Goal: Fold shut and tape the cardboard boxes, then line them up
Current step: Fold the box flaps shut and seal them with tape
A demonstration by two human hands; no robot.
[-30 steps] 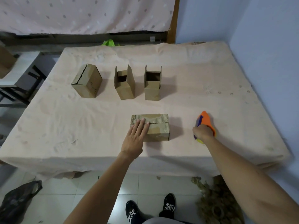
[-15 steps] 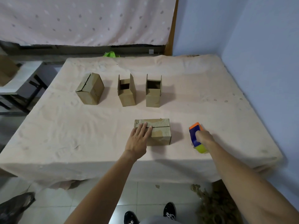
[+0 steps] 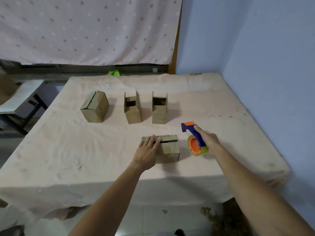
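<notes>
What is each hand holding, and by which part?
The right hand grips the tape dispenser by its blue handle; the left hand only presses the nearest box.

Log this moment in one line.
left hand: presses near box flaps | right hand: grips tape dispenser | seam: gap showing | back row: middle box, right box open

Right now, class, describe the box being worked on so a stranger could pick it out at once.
Find the cloth-covered table. In front of its back row of three boxes, beside the tape dispenser, sits the near box. It alone has the left hand resting on top.
</notes>
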